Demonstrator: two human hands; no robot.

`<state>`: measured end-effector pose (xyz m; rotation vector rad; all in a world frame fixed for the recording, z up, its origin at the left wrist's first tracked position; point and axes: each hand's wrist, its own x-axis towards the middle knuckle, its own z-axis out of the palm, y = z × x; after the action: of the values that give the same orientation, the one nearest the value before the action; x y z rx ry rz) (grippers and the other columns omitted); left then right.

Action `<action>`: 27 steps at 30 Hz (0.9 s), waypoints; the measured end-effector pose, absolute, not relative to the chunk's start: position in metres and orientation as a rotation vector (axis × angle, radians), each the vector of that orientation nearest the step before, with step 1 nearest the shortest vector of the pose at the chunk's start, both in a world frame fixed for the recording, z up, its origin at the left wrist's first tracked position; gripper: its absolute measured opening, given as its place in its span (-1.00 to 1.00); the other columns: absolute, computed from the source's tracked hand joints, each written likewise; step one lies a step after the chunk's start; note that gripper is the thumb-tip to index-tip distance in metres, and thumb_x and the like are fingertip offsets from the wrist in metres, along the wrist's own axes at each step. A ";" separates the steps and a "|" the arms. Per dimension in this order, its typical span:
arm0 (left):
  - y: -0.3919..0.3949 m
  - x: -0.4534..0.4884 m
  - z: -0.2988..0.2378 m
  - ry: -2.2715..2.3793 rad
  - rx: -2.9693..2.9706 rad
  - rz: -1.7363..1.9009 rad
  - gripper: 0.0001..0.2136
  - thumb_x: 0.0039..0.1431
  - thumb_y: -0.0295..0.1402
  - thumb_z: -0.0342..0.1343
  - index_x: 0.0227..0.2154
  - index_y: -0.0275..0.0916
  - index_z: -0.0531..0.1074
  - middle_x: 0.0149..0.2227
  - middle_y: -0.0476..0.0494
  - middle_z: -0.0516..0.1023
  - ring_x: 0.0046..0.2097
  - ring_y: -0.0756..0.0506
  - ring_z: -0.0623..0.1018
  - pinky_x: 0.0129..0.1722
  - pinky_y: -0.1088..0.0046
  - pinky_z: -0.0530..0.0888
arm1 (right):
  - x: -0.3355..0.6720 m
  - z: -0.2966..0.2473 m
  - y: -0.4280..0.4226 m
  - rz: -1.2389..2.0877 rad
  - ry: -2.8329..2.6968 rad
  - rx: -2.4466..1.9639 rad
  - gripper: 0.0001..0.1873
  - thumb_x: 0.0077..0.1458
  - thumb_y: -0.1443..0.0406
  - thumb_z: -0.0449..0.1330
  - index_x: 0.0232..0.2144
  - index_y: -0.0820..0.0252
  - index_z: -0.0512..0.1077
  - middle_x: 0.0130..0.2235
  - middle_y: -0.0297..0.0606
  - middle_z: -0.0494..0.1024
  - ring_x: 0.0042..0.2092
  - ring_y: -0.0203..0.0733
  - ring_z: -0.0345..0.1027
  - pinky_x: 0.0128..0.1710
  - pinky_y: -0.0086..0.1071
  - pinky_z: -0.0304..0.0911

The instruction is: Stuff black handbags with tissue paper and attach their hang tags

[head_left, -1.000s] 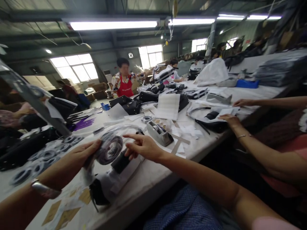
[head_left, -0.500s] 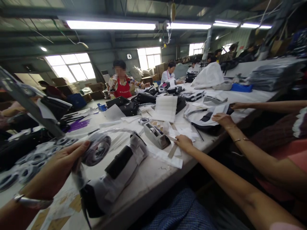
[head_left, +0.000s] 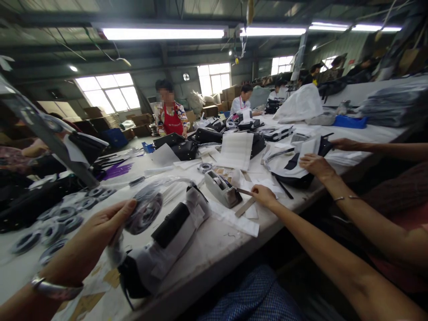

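My left hand [head_left: 102, 229] is closed on a coiled strap [head_left: 147, 211] in clear plastic, lifted above the table. A plastic-covered length of it arches over to a black bag [head_left: 170, 225] wrapped in white paper, lying on its side at the table's front edge. With its fingertips pinched, my right hand [head_left: 264, 196] holds the end of a strip of tape [head_left: 245, 191]. The strip runs to the grey tape dispenser [head_left: 222, 191], just beyond the bag. A white paper strip [head_left: 239, 220] lies below my right hand.
Several loose strap coils [head_left: 63, 214] lie on the left. A metal post [head_left: 63, 142] rises there. At right, a co-worker's hand [head_left: 317, 167] holds white paper against another black bag [head_left: 294, 176]. More bags and papers [head_left: 236, 151] cover the table behind the dispenser.
The view has turned slightly left, so most things appear farther right. Both my hands keep their holds. Across the table, the person in the red apron has lowered an arm.
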<state>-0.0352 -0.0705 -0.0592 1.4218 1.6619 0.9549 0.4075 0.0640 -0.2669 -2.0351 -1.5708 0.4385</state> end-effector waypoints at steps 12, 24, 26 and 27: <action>-0.069 -0.033 -0.070 1.596 1.566 1.031 -0.47 0.05 0.16 0.12 -0.22 -0.24 0.55 -0.31 -0.09 0.61 -0.22 -0.16 0.55 -0.23 0.40 0.47 | 0.287 -0.180 -0.012 1.344 -1.326 -1.051 -0.55 -0.04 0.04 0.33 -0.17 0.19 0.56 -0.34 -0.23 0.59 -0.39 -0.27 0.39 -0.44 -0.43 0.22; -0.080 -0.025 -0.078 1.673 1.926 1.074 -0.58 0.22 0.04 0.00 -0.41 -0.23 0.50 -0.49 0.01 0.42 -0.40 -0.04 0.36 -0.41 0.48 0.28 | 0.173 -0.149 -0.040 1.140 -1.637 -0.926 -0.80 0.04 0.17 0.26 -0.36 0.13 0.62 -0.43 -0.32 0.60 -0.37 -0.20 0.44 -0.36 -0.39 0.27; -0.081 -0.026 -0.080 1.686 1.990 1.061 -0.59 0.24 0.02 -0.01 -0.40 -0.23 0.50 -0.50 0.02 0.41 -0.41 -0.04 0.34 -0.42 0.48 0.26 | 0.164 -0.150 -0.039 1.195 -1.585 -0.887 -0.76 0.03 0.13 0.28 -0.34 0.14 0.62 -0.39 -0.31 0.62 -0.34 -0.18 0.46 -0.35 -0.40 0.28; -0.081 -0.026 -0.080 1.701 2.016 1.054 -0.59 0.24 0.02 -0.02 -0.39 -0.23 0.50 -0.50 0.02 0.42 -0.41 -0.04 0.34 -0.42 0.48 0.25 | 0.160 -0.150 -0.039 1.228 -1.559 -0.870 -0.73 0.02 0.10 0.28 -0.32 0.15 0.62 -0.38 -0.30 0.62 -0.33 -0.18 0.46 -0.35 -0.40 0.28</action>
<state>-0.0259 -0.0812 -0.0802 2.0162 1.7015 1.0536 0.1601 -0.0391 -0.1503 -0.8698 -1.5592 1.2275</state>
